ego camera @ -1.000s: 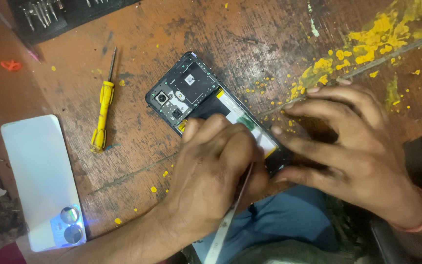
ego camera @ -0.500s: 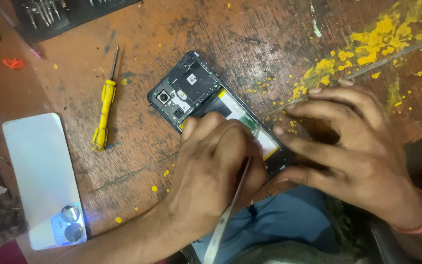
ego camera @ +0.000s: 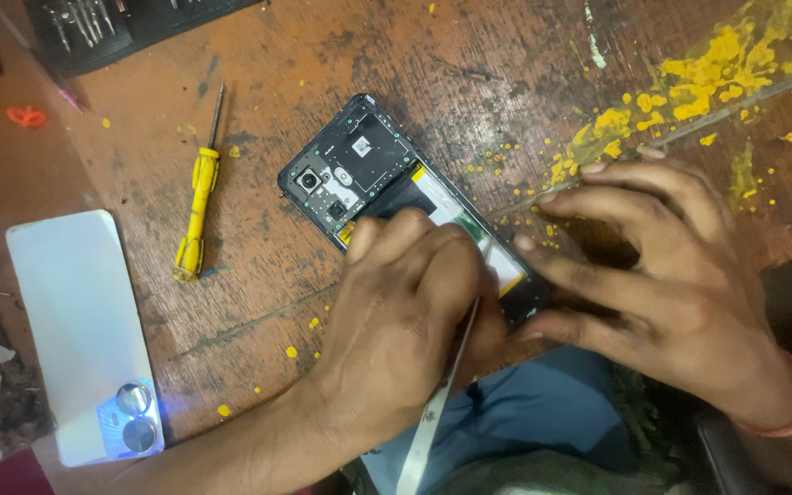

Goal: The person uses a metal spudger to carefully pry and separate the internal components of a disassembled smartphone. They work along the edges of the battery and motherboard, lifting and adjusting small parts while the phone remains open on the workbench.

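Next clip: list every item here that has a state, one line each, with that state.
Phone: back off, insides showing, flat on the table.
Back cover: removed, lying apart at the left.
Yellow screwdriver: lying unused on the table.
Left hand: gripping a thin flat tool at the phone.
Right hand: fingers spread, steadying the phone's lower end.

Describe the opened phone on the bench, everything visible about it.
The opened phone lies flat and diagonal on the worn wooden bench, back cover off. Its black frame shows camera lenses, a dark shield plate and a pale battery. The left hand covers its lower half with a thin flat tool; the right hand steadies its lower end.
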